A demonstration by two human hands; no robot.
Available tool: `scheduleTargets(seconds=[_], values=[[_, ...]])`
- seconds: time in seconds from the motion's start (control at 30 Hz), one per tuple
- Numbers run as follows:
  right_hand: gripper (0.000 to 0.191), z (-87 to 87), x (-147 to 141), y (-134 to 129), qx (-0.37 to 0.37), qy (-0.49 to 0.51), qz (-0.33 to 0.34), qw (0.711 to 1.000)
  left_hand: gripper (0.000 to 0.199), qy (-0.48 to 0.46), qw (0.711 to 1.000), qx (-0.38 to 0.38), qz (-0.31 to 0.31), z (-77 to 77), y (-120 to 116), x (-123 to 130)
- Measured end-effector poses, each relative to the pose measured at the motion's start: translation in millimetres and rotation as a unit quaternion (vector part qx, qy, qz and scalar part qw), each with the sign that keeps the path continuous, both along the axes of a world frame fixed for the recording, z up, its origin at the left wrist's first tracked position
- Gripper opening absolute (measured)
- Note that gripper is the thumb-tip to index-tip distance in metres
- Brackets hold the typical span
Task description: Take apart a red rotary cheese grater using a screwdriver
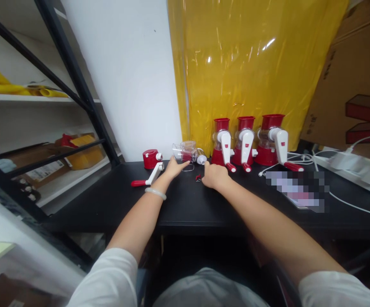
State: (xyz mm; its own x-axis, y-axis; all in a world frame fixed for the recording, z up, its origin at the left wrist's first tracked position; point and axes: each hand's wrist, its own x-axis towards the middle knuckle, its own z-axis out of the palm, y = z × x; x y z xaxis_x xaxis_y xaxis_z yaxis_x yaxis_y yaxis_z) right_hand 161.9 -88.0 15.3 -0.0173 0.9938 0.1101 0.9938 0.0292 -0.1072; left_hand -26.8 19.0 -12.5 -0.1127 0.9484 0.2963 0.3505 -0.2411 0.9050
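My left hand (173, 169) is at the near left side of a clear plastic grater body (188, 148), its thumb and fingers spread apart. Whether it touches the plastic is unclear. My right hand (215, 175) has curled fingers, with the fingertips close to the white end of a grater drum (200, 158); what they hold, if anything, is hidden. A small red and metal piece (198, 178) lies on the table between my hands. Left of them are a red grater base (150, 158) and a white crank handle (154, 174) with a red grip.
Three assembled red and white rotary graters (246, 145) stand at the back right. A phone with a blurred screen (295, 189), white cables and a power strip (357, 170) lie farther right on the black table (185, 209). Shelving (76, 94) borders the left; a yellow sheet (252, 64) hangs behind.
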Motion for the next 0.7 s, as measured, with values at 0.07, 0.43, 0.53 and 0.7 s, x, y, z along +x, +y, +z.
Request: scheduleTargets(seconds=[0.07,0.43,0.53,0.7], values=[[0.063,0.7,1.0,0.1,-0.044,0.001,0.01,0.999,0.067,-0.023,1.0,-0.007,0.017,-7.0,6.0,2.6],[0.074,5.0,9.0,1.7,-0.1,-0.013,0.012,0.995,0.034,-0.154,0.988,-0.025,-0.022,-6.9,6.6,3.8],[0.061,13.6,11.4,-1.8,-0.086,-0.016,0.008,0.996,0.04,-0.171,0.985,-0.015,-0.036,-4.3,3.3,2.5],[0.047,35.9,21.9,-7.5,-0.071,-0.014,0.001,0.997,0.039,-0.188,0.982,0.007,-0.035,-2.6,2.4,-0.9]])
